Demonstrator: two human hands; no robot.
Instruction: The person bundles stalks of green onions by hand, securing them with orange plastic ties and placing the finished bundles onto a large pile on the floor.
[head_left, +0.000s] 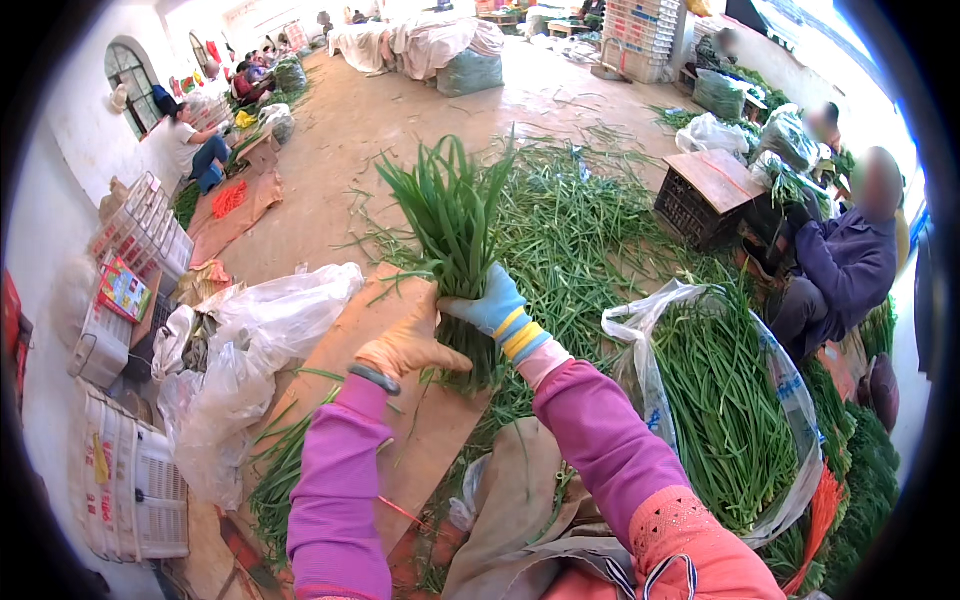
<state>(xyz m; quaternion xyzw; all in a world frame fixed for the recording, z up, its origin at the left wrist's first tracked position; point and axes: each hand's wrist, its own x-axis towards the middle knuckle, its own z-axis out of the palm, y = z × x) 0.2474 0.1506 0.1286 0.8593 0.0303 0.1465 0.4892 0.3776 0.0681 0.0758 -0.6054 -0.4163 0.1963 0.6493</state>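
Note:
My right hand (491, 307), in a blue glove with yellow bands, grips an upright bundle of long green leaves (457, 225) around its middle. My left hand (409, 345), in an orange glove, lies just left of the bundle's lower part with thumb and fingers spread; whether it touches the leaves is unclear. Beneath both hands is a tan board (442, 427). More loose green stalks (281, 480) lie on it beside my left forearm. To the right of my right sleeve, an open plastic bag (637, 345) holds many long green leaves (720, 405).
Loose leaves (577, 247) cover the floor ahead. White plastic sheeting (255, 352) and stacked white crates (135, 480) stand left. At right, a seated person (847, 255) handles leaves behind a board-topped crate (712, 180). Orange-red strands (817, 517) hang near the bag.

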